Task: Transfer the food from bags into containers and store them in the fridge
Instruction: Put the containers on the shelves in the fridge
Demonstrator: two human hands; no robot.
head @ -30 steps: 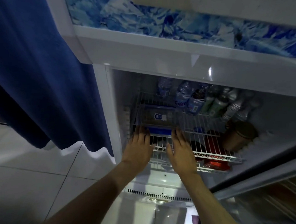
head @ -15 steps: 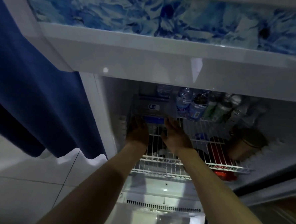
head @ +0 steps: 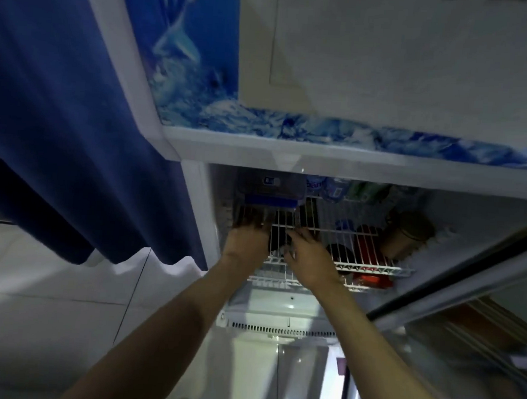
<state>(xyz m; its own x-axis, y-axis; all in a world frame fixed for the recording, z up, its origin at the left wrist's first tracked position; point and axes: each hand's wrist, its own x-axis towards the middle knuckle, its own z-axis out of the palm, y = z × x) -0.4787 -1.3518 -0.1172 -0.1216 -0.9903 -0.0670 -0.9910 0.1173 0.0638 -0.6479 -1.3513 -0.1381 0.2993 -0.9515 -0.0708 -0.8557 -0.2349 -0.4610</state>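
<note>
A clear lidded food container with a blue clip on its front stands deep on the left of the fridge's upper wire shelf. My left hand lies at the shelf's left front, its fingers stretched toward the container and blurred among the wires. My right hand rests beside it at the shelf's front edge with fingers extended. Neither hand holds anything. I cannot tell whether the left fingertips touch the container.
Water bottles line the back of the shelf. A brown round tin stands at the right, red packs below. A blue curtain hangs on the left; the open fridge door stands at the right.
The container has slid from the shelf's front toward the back. Both hands followed it in, then came off it. The view has tilted upward.
</note>
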